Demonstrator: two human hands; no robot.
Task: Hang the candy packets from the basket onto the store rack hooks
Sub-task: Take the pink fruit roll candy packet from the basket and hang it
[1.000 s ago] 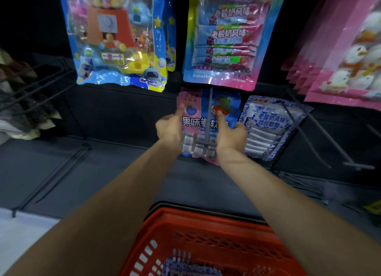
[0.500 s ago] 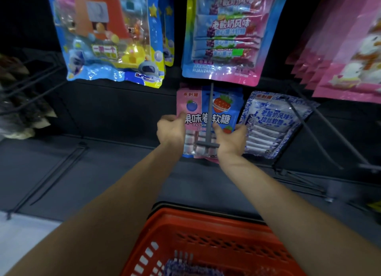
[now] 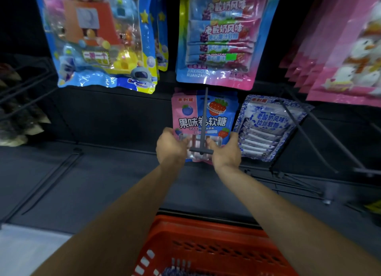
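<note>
At the bottom of the view stands an orange basket (image 3: 206,234) with slotted walls, and a blue and white packet (image 3: 177,272) peeps up inside it at the very edge of the frame. Both bare forearms reach out over the basket toward the rack.

The left hand (image 3: 171,148) grips the lower left edge of the pink and blue candy packet (image 3: 216,119), thumb on the front and fingers curled round behind. The right hand (image 3: 225,152) grips the lower right edge the same way, its thumb lying across the clear window near the bottom of the packet. Neither hand holds anything else.

The packet hangs upright in the lower row of the rack, facing the camera, with a blueberry and a strawberry printed above white lettering. A grey hook (image 3: 204,110) runs down across the middle of its front, and the hook's short crossbar end sits between the two hands, just in front of the packet's lower part. The packet's top edge lies close under the row above.

Just beside it on the right hangs a blue and white patterned packet (image 3: 268,127), tilted a little, on a hook of its own.

Above hang larger goods: a big blue toy packet (image 3: 99,40) at the left, a blue and pink sweets packet (image 3: 220,38) directly over the held one, and a stack of pink packets (image 3: 340,59) at the right. Dark packets (image 3: 16,119) hang at the far left edge, too dim to make out
</note>
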